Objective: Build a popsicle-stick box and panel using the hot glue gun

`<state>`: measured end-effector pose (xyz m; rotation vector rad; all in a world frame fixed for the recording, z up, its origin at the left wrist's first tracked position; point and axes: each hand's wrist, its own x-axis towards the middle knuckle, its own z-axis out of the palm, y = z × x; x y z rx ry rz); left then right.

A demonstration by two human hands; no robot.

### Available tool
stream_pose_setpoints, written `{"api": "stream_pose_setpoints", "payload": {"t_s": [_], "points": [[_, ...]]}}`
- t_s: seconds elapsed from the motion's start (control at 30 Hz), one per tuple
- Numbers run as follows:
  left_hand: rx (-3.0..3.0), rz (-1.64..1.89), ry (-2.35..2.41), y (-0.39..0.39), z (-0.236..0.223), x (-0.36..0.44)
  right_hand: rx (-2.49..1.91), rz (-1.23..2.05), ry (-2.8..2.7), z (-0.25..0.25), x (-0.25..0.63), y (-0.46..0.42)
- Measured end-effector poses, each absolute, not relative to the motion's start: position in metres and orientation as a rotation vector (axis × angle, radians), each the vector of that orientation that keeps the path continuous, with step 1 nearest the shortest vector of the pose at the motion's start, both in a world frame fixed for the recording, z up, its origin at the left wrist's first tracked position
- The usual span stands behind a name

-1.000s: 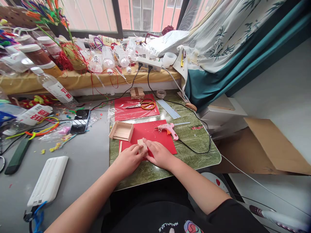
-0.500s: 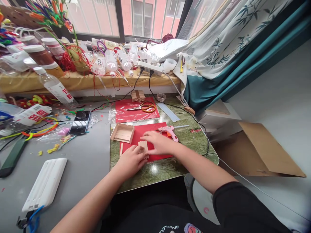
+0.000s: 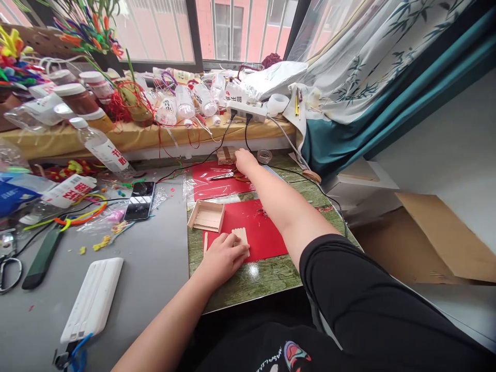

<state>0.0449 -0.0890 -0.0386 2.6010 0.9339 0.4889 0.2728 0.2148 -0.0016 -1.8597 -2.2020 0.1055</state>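
My left hand [image 3: 226, 257] lies over a small flat panel of craft sticks [image 3: 242, 235] on the red sheet [image 3: 267, 244], its fingers pressed along the panel's near side. Stretched to the far side of the table, my right hand [image 3: 245, 161] has its fingers closed at the right end of a bundle of craft sticks [image 3: 226, 155]; the fingertips are partly hidden. An open shallow box of craft sticks [image 3: 207, 216] sits left of the panel, with a single craft stick [image 3: 205, 243] below it. My right forearm covers most of the glue gun.
Scissors [image 3: 222, 176] lie on a second red sheet [image 3: 201, 187], their handles partly behind my arm. A clear round container [image 3: 264, 156] and a black cable [image 3: 306, 180] are at the right. A phone [image 3: 139, 200] and white power bank [image 3: 93, 299] lie left.
My right hand has left the panel and reached forward to the stick bundle at the back. My left hand stays on the panel. The view has shifted slightly.
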Motion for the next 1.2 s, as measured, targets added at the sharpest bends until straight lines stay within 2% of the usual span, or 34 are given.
{"api": "stream_pose_setpoints", "payload": {"t_s": [0.5,0.8,1.2], "points": [[2.520,0.480,0.952,-0.086,-0.033,0.045,-1.832,-0.062,-2.238,-0.020,0.271,0.239],[2.532,0.494,0.932,-0.085,-0.038,0.043,-1.689,-0.175,-2.385,-0.017,0.281,0.216],[2.532,0.501,0.930,-0.086,-0.037,0.043,-1.714,-0.216,-2.459,-0.013,0.271,0.200]]}}
